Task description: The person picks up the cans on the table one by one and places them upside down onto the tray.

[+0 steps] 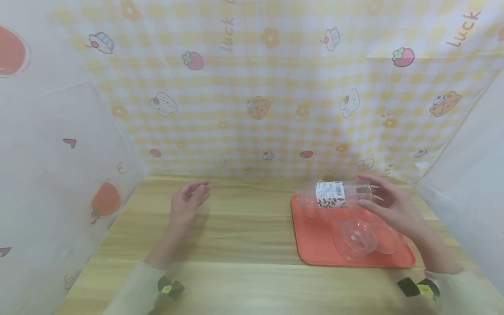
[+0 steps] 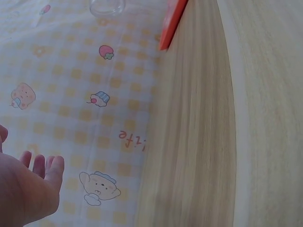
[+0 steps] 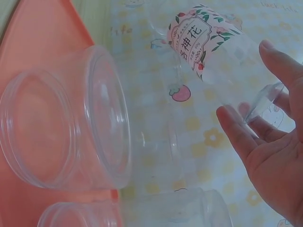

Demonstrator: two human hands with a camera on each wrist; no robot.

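My right hand [image 1: 387,203] grips one end of a clear plastic jar [image 1: 330,194] with a floral label, thumb and fingers around its rim or base. The jar lies sideways above the back of an orange tray [image 1: 319,251]. In the right wrist view, the labelled jar [image 3: 203,40] slants away from the fingertips, its pink-flowered label facing the camera. My left hand [image 1: 189,197] hovers over the left part of the table, holding nothing, its fingers loosely bent. The left wrist view shows that hand [image 2: 28,189] at the lower left.
Several clear jars stand on the tray, including a wide one [image 3: 99,123] and a narrower one [image 3: 161,213] beside it. The wooden table [image 1: 236,232] ends at a checked cloth [image 1: 252,78] hung behind it. White sheets [image 1: 43,175] border both sides.
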